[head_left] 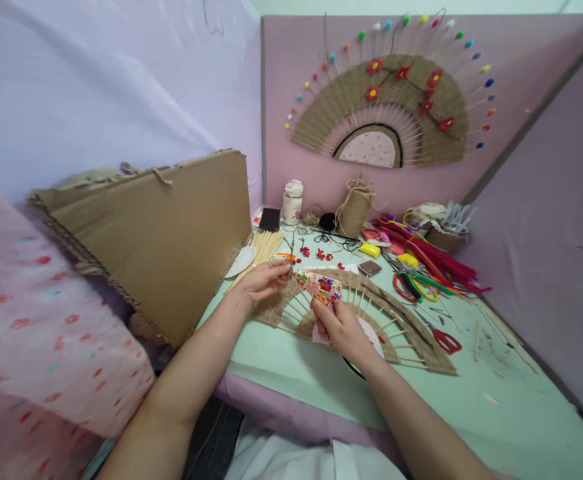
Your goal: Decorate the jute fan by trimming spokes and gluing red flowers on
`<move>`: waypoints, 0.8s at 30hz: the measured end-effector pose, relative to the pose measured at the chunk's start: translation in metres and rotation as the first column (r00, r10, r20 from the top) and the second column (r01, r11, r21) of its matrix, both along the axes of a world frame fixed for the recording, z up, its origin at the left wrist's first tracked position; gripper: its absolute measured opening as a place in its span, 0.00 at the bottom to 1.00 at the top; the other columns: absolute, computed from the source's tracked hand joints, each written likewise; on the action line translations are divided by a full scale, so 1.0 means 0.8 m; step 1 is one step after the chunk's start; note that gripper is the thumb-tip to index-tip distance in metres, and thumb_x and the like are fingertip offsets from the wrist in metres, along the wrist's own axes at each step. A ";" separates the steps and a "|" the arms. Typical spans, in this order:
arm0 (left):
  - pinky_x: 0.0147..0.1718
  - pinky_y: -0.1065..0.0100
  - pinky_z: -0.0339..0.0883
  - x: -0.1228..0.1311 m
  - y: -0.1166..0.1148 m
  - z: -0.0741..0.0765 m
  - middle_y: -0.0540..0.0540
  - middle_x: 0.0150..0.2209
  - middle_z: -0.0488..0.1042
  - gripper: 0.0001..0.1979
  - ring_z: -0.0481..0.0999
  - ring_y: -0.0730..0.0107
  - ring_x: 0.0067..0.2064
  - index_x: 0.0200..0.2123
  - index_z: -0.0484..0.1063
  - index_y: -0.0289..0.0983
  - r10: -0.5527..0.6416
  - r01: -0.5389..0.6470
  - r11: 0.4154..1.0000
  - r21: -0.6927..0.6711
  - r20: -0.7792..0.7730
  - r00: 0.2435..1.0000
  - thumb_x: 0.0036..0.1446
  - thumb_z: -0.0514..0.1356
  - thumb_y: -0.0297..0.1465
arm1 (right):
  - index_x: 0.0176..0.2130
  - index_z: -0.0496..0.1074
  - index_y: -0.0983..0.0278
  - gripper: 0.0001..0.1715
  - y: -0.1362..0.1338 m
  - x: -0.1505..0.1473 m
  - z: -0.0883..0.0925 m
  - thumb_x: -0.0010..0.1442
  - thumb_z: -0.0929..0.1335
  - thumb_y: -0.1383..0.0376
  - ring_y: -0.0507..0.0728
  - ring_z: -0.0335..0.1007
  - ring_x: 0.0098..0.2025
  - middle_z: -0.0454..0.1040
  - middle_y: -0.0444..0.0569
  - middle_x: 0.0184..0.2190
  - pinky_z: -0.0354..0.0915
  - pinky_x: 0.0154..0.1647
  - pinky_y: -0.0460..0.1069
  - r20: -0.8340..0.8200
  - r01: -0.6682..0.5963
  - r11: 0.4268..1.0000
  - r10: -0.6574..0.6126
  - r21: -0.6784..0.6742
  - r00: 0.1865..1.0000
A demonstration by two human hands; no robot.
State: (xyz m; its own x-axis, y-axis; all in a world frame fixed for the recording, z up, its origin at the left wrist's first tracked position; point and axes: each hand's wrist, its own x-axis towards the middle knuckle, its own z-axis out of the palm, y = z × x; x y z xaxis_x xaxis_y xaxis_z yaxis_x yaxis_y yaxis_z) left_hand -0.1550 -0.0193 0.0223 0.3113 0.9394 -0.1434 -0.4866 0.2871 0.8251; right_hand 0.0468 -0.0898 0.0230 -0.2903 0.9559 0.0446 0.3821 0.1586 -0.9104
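Observation:
My right hand (339, 323) is wrapped round the grip of a flower-patterned hot glue gun (324, 287), its nozzle turned left toward my other hand. A dark cord (354, 369) hangs below the wrist. The fingers of my left hand (269, 279) pinch a thin, dark brown twig-like stem (292, 248), which stands nearly upright close to the nozzle. Under both hands lies a half-round burlap fan (421, 327) with light stick ribs, a pale centre and a dark line along its outer band; my right hand hides part of it.
Small red flowers (320, 254) lie behind the fan. Red-handled scissors (445, 340), pliers (406, 287) and red pipe cleaners (441, 260) are to the right. Farther back stand a twine spool (355, 207) and a white bottle (292, 202). A cardboard sheet (171, 233) leans at left; a finished-looking fan (441, 133) hangs behind.

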 end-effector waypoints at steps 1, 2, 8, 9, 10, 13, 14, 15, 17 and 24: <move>0.22 0.79 0.54 0.000 0.000 0.000 0.50 0.25 0.69 0.13 0.64 0.83 0.25 0.27 0.72 0.29 0.000 0.000 1.000 0.004 -0.003 1.000 0.41 0.72 0.27 | 0.15 0.60 0.61 0.29 0.000 0.000 0.000 0.61 0.61 0.51 0.52 0.58 0.17 0.61 0.43 0.11 0.52 0.21 0.47 0.001 0.000 1.000 0.000 -0.001 1.000; 0.22 0.78 0.54 0.000 0.000 0.000 0.50 0.25 0.69 0.13 0.64 0.83 0.25 0.27 0.72 0.29 0.002 -0.002 1.000 0.007 -0.003 1.000 0.41 0.72 0.27 | 0.15 0.60 0.61 0.29 0.000 0.000 0.000 0.61 0.61 0.51 0.52 0.58 0.17 0.61 0.43 0.11 0.52 0.21 0.47 0.001 0.000 1.000 0.000 0.000 1.000; 0.23 0.78 0.55 -0.001 0.001 -0.002 0.51 0.25 0.70 0.12 0.65 0.83 0.25 0.27 0.72 0.30 -0.001 0.001 1.000 0.011 -0.004 1.000 0.42 0.72 0.27 | 0.15 0.60 0.61 0.28 0.000 0.000 -0.003 0.62 0.60 0.52 0.51 0.58 0.17 0.61 0.43 0.10 0.52 0.21 0.47 0.001 -0.010 1.000 0.010 0.002 1.000; 0.23 0.78 0.56 -0.001 0.001 -0.002 0.51 0.25 0.70 0.12 0.65 0.83 0.25 0.27 0.72 0.30 -0.001 0.001 1.000 0.011 -0.003 1.000 0.42 0.72 0.27 | 0.15 0.60 0.61 0.28 0.000 0.000 -0.003 0.62 0.60 0.52 0.51 0.58 0.17 0.62 0.43 0.11 0.52 0.21 0.47 0.003 -0.013 1.000 0.013 0.000 1.000; 0.23 0.78 0.56 -0.001 0.001 -0.002 0.51 0.25 0.70 0.12 0.65 0.83 0.25 0.27 0.72 0.30 0.000 0.000 1.000 0.011 -0.002 1.000 0.41 0.72 0.27 | 0.15 0.60 0.61 0.28 0.000 0.000 -0.003 0.62 0.60 0.52 0.51 0.58 0.17 0.62 0.43 0.11 0.52 0.21 0.47 0.005 -0.016 1.000 0.016 -0.001 1.000; 0.23 0.78 0.56 -0.002 0.001 -0.003 0.51 0.25 0.70 0.13 0.65 0.83 0.25 0.28 0.72 0.29 0.003 -0.003 1.000 0.015 0.000 1.000 0.41 0.72 0.27 | 0.15 0.60 0.61 0.28 0.001 0.000 -0.002 0.62 0.60 0.52 0.51 0.58 0.17 0.62 0.43 0.10 0.52 0.22 0.47 0.006 -0.014 1.000 0.014 0.007 1.000; 0.23 0.78 0.56 -0.002 0.001 -0.003 0.50 0.25 0.70 0.13 0.65 0.83 0.25 0.28 0.72 0.30 0.003 -0.003 1.000 0.016 -0.002 1.000 0.41 0.72 0.27 | 0.15 0.60 0.61 0.28 0.002 0.000 -0.002 0.62 0.60 0.52 0.51 0.58 0.17 0.62 0.43 0.10 0.52 0.22 0.47 0.006 -0.013 1.000 0.012 0.010 1.000; 0.23 0.78 0.56 -0.002 0.001 -0.002 0.50 0.25 0.70 0.12 0.65 0.83 0.25 0.28 0.72 0.30 0.003 -0.003 1.000 0.016 -0.003 1.000 0.41 0.72 0.27 | 0.15 0.60 0.61 0.28 0.002 0.000 -0.002 0.62 0.60 0.52 0.52 0.58 0.17 0.62 0.43 0.10 0.52 0.22 0.47 0.006 -0.014 1.000 0.014 0.012 1.000; 0.23 0.78 0.56 -0.001 0.001 -0.002 0.51 0.25 0.70 0.13 0.65 0.83 0.25 0.27 0.72 0.30 0.003 -0.003 1.000 0.013 -0.002 1.000 0.41 0.72 0.27 | 0.15 0.60 0.61 0.28 0.002 0.000 -0.002 0.62 0.60 0.52 0.52 0.58 0.17 0.61 0.43 0.10 0.52 0.22 0.47 0.011 -0.019 1.000 0.019 0.008 1.000; 0.22 0.80 0.56 -0.001 0.000 0.000 0.51 0.24 0.69 0.14 0.64 0.84 0.24 0.27 0.72 0.29 -0.007 0.007 1.000 0.014 -0.004 1.000 0.39 0.73 0.28 | 0.16 0.59 0.61 0.28 0.000 0.000 0.001 0.61 0.60 0.50 0.52 0.58 0.18 0.61 0.43 0.11 0.52 0.22 0.47 0.058 0.013 1.000 -0.012 -0.014 0.998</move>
